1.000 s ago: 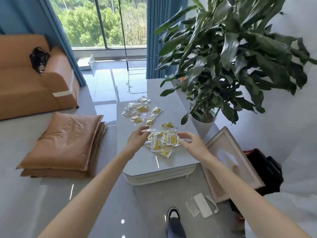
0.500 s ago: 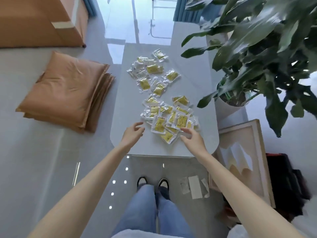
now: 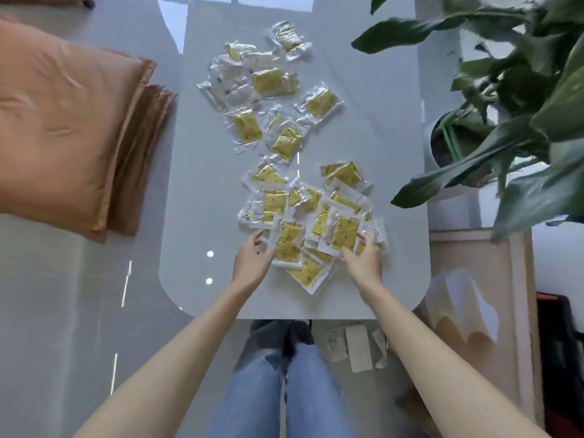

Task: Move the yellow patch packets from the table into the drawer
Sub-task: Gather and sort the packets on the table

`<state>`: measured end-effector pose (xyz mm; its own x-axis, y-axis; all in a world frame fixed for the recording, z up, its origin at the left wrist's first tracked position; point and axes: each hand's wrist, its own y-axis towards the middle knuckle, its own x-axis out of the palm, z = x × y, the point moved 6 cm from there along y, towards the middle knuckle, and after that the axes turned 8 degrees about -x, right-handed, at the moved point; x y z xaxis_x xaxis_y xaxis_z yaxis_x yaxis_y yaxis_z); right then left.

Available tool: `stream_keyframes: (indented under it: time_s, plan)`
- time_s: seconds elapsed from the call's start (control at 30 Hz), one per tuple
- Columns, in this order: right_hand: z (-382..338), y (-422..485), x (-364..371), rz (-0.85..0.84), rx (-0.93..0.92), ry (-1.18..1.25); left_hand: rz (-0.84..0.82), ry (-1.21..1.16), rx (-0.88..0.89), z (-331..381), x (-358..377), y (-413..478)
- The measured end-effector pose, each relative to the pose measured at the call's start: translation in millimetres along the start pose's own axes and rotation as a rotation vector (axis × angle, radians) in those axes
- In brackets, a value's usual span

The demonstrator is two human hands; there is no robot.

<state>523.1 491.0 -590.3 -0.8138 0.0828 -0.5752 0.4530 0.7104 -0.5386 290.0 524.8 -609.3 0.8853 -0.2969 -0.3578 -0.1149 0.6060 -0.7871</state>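
Many yellow patch packets in clear wrappers lie on the white table [image 3: 196,216]. A far group [image 3: 268,99] is spread loosely, and a near pile [image 3: 313,222] overlaps in front of me. My left hand [image 3: 252,262] rests at the pile's left edge, fingers apart, fingertips touching a packet [image 3: 289,240]. My right hand [image 3: 363,259] lies on the pile's right side, its fingers over a packet [image 3: 344,232]; whether it grips that packet is unclear. No drawer is in view.
A potted plant [image 3: 505,99] overhangs the table's right side. Orange cushions [image 3: 69,121] are stacked on the floor at left. A framed picture [image 3: 474,298] leans on the floor at right, with folded papers [image 3: 357,346] near my feet.
The camera has tilted down and closer over the table. Both hands have closed in on the near pile from either side, the left one now touching its edge.
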Motion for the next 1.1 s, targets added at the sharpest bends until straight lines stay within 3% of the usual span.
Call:
stream_keyframes:
  time_s: [0.37,0.67,0.9,1.1]
  plan:
    - [46.0,81.1,41.7,0.095,0.235,-0.147,0.122,0.138,-0.008,-12.4,45.8,80.6]
    - [51.7,93.6,39.7,0.215,0.177,-0.146,0.267,0.138,-0.005,-17.9,49.4,85.4]
    - [47.5,92.0,45.6,0.152,0.29,-0.18,0.183,0.027,-0.067,-17.8,49.2,78.1]
    - [41.1,98.0,40.0,0.206,0.363,-0.247,0.049,-0.004,-0.117,-25.6,49.0,78.5]
